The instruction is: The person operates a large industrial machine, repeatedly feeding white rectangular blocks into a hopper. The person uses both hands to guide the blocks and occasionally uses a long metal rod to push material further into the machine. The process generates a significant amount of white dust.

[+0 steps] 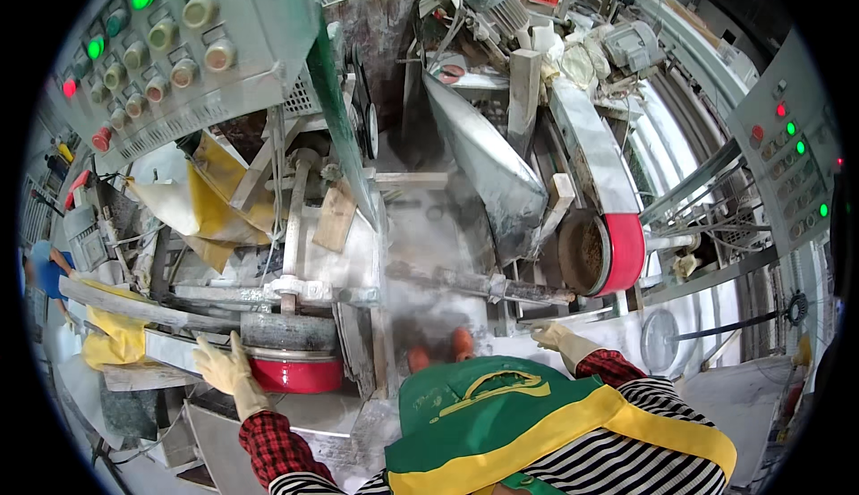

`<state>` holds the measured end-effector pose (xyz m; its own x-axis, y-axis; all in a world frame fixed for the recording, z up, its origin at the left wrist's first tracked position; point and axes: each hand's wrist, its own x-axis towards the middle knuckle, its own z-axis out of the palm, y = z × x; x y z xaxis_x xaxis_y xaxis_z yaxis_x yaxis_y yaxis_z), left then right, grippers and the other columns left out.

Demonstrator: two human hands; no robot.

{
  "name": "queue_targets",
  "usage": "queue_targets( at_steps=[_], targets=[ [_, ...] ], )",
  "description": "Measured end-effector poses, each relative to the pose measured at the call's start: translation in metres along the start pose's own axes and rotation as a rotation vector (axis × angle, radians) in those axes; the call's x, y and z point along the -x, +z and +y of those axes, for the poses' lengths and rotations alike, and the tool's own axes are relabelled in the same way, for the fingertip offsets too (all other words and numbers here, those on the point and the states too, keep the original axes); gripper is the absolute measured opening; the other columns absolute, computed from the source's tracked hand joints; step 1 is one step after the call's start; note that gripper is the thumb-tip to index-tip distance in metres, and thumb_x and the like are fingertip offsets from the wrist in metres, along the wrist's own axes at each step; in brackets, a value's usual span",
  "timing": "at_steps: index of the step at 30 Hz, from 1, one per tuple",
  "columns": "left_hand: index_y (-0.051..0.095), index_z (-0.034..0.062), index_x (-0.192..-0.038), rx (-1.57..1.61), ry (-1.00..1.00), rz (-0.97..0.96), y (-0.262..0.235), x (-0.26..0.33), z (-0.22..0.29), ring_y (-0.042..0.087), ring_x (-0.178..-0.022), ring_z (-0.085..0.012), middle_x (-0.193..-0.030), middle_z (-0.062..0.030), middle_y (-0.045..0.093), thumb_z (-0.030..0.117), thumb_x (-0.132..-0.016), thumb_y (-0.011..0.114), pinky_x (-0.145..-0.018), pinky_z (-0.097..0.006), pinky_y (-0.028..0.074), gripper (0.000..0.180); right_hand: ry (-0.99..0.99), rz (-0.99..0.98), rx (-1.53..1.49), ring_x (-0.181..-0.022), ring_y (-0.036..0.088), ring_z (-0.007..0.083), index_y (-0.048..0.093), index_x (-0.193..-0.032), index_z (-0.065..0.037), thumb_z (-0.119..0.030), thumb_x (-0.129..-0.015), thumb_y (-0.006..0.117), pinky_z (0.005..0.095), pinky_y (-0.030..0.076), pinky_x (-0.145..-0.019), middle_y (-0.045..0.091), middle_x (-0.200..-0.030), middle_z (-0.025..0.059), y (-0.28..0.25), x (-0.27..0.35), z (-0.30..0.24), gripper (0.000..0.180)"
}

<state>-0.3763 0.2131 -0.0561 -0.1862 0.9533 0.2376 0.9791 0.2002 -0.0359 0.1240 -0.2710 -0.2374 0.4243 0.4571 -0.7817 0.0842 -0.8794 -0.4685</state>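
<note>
My left hand (227, 373), in a cream glove, has its fingers spread. It is over the pale belt (170, 348) beside a red-rimmed wheel (300, 375) on the left machine; whether it touches the belt I cannot tell. A dark grey roller (288, 332) lies just beyond that wheel. On the other side, my right hand (564, 343), also gloved, stretches its fingers leftward with nothing visible in them. It is near the lower frame of the right machine, below a larger red-rimmed wheel (626, 253) with a brown, rough inside.
A control panel (152, 66) with lit buttons hangs at upper left; another panel (792, 155) stands at right. Between the machines, a dusty wet floor (429, 236) is crossed by a metal bar (528, 289). Motors (497, 3) and a long slanted guard (483, 155) rise ahead.
</note>
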Motion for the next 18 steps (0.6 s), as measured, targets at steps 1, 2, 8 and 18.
queue_targets(
  at_steps=[1, 2, 8, 18],
  targets=[
    [0.035, 0.0150, -0.149, -0.022, -0.069, -0.084, 0.004, -0.010, -0.005, 0.036, -0.136, -0.0385, -0.152, -0.0244, 0.033, 0.068, -0.084, 0.057, -0.111, -0.047, 0.031, 0.087, -0.006, -0.007, -0.008, -0.107, 0.066, 0.0229, 0.062, -0.130, -0.016, -0.030, -0.083, 0.065, 0.0332, 0.053, -0.091, 0.068, -0.121, 0.0101, -0.007, 0.010, -0.019, 0.049],
    [0.037, 0.0147, -0.148, 0.025, -0.105, -0.123, 0.009, -0.017, -0.005, 0.036, -0.135, -0.0379, -0.151, -0.0219, 0.035, 0.069, -0.084, 0.056, -0.109, -0.047, 0.033, 0.087, -0.048, -0.012, 0.090, -0.107, 0.066, 0.0240, 0.063, -0.129, -0.017, -0.032, -0.083, 0.063, 0.0324, 0.052, -0.093, 0.068, -0.121, 0.0103, -0.012, 0.003, -0.020, 0.048],
    [0.044, 0.0129, -0.142, 0.065, -0.082, -0.008, 0.042, -0.021, -0.011, 0.041, -0.125, -0.0376, -0.142, -0.0176, 0.043, 0.050, -0.093, 0.054, -0.101, -0.048, 0.039, 0.062, -0.272, 0.102, 0.304, -0.108, 0.065, 0.0305, 0.063, -0.128, -0.016, -0.037, -0.085, 0.054, 0.0363, 0.050, -0.095, 0.067, -0.118, 0.0166, -0.010, -0.069, -0.044, 0.049],
    [0.041, 0.0115, -0.144, 0.081, -0.068, -0.042, 0.040, -0.013, -0.003, 0.037, -0.130, -0.0374, -0.146, -0.0176, 0.037, 0.042, -0.091, 0.058, -0.099, -0.052, 0.040, 0.064, -0.522, 0.042, 0.241, -0.088, 0.069, 0.0219, 0.054, -0.136, -0.007, -0.031, -0.088, 0.060, 0.0352, 0.055, -0.078, 0.072, -0.096, 0.0157, 0.067, -0.073, -0.135, 0.053]
  ],
)
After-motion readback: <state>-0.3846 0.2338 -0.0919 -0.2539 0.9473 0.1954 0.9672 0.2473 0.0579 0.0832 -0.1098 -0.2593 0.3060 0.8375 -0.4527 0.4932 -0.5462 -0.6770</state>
